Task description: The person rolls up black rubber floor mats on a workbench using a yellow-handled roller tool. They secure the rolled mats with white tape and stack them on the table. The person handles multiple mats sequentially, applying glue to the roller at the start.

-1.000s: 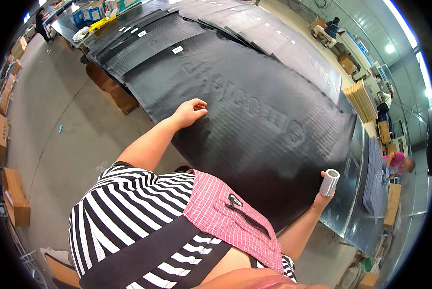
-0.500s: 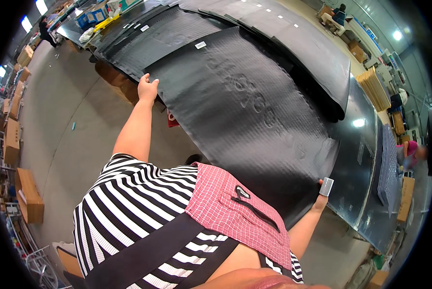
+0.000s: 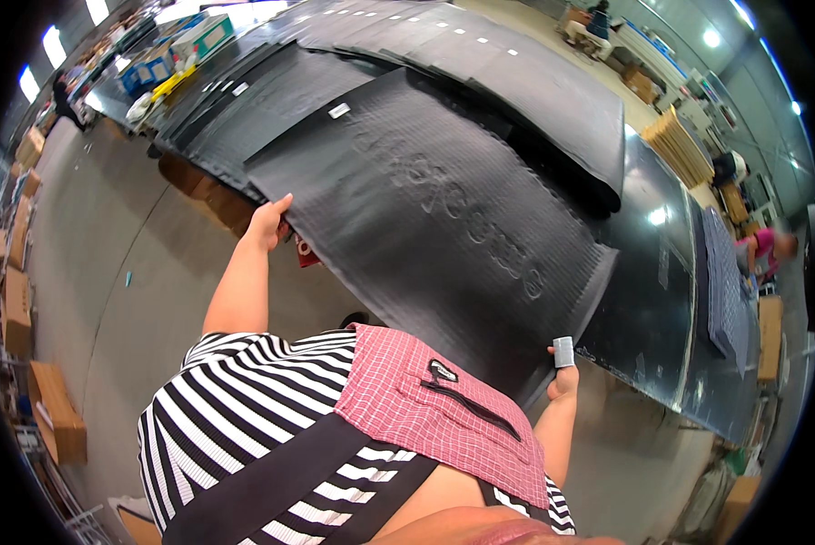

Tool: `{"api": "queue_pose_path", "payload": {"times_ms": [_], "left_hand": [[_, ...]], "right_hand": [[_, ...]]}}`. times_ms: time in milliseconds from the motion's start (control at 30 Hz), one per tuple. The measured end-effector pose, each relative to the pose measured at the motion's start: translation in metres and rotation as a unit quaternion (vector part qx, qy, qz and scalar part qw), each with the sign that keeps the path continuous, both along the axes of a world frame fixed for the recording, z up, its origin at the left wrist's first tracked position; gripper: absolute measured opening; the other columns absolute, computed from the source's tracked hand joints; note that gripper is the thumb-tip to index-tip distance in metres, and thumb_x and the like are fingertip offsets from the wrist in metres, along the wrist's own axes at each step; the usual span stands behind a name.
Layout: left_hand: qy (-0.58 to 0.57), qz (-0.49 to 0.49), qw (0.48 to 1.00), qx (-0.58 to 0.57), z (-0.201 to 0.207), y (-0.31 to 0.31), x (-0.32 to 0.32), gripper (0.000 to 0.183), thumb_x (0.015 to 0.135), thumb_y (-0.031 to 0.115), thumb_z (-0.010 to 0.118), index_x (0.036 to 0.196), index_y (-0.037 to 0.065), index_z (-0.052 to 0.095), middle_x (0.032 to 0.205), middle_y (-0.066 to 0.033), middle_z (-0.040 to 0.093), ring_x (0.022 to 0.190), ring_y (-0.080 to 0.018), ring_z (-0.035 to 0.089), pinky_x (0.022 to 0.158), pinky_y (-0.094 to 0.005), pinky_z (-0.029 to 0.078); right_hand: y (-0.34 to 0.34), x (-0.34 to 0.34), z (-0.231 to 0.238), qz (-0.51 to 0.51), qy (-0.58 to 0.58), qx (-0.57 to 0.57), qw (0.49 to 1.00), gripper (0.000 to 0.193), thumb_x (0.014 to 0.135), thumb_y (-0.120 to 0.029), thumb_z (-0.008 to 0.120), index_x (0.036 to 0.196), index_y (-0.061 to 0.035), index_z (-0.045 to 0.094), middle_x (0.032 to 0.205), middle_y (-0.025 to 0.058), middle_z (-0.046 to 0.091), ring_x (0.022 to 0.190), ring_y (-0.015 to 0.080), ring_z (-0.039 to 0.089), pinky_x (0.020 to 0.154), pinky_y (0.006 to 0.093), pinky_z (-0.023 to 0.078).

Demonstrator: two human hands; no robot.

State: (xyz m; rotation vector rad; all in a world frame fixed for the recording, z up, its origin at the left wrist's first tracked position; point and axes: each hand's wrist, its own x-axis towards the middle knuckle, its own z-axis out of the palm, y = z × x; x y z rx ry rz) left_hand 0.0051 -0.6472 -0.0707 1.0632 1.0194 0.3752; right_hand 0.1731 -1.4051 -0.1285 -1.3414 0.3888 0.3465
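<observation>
A large black rubber mat point(image 3: 398, 209), with raised lettering and a ribbed surface, slants across the top of a stack and hangs over the near side. My left hand point(image 3: 267, 223) is closed on its left edge, a little in from the far left corner. At the near right end my right hand point(image 3: 562, 385) pinches the mat's edge, its fingers partly hidden. A small silvery-grey band or block point(image 3: 563, 351) sits at the right fingers; I cannot tell which. Near the mat's far edge is a small white label point(image 3: 338, 111).
More black mats point(image 3: 298, 91) lie stacked beyond, several with white labels. A dark metal tabletop point(image 3: 648, 300) extends right, bearing grey quilted sheets point(image 3: 723, 282). Boxes point(image 3: 148, 71) stand at the far left. Cartons point(image 3: 58, 413) line the floor. A co-worker in pink point(image 3: 770, 250) is at right.
The view has shifted, moving the scene left and slightly down. My right hand has come inward with its mat end. My left hand is nearer and slightly farther along the edge from the corner.
</observation>
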Motion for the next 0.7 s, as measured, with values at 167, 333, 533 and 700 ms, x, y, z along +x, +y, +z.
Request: {"api": "queue_pose_path", "payload": {"times_ms": [167,333,533,700], "left_hand": [[-0.027,-0.078,0.995,-0.058,0.016,-0.050,0.004,0.043,0.100,0.034,0.073,0.124,-0.001,0.066,0.113,-0.0076,0.070,0.098,-0.0212,0.068,0.077,-0.0352,0.056],[-0.228,-0.098,0.969,-0.010,0.055,-0.074,0.032,0.042,0.103,0.028,0.069,0.126,-0.006,0.064,0.117,-0.0116,0.071,0.101,-0.0249,0.071,0.088,-0.0413,0.059],[-0.374,0.001,0.927,0.010,0.166,-0.096,0.126,0.032,0.101,0.032,0.072,0.110,0.002,0.067,0.098,-0.0061,0.071,0.079,-0.0193,0.068,0.065,-0.0342,0.053],[-0.486,0.002,0.872,0.049,0.254,-0.057,0.184,0.032,0.099,0.028,0.075,0.107,-0.001,0.064,0.104,-0.0115,0.069,0.097,-0.0248,0.071,0.090,-0.0365,0.060]], "right_hand": [[0.004,-0.021,0.004,0.044,-0.034,-0.034,0.998,0.028,0.101,-0.029,0.063,0.108,-0.0060,0.077,0.110,0.0087,0.075,0.105,0.0225,0.068,0.102,0.0415,0.051],[0.033,-0.001,0.065,0.012,-0.197,-0.127,0.972,0.028,0.098,-0.032,0.064,0.107,-0.0085,0.077,0.107,0.0018,0.074,0.106,0.0155,0.066,0.104,0.0345,0.045],[0.001,0.088,0.144,-0.076,-0.265,0.072,0.959,0.033,0.102,-0.034,0.066,0.113,-0.0046,0.076,0.116,0.0047,0.072,0.112,0.0173,0.065,0.106,0.0342,0.047],[-0.011,0.120,0.217,-0.075,-0.380,0.220,0.895,0.036,0.106,-0.022,0.059,0.135,0.0003,0.064,0.132,0.0136,0.069,0.121,0.0268,0.066,0.107,0.0363,0.052]]}}
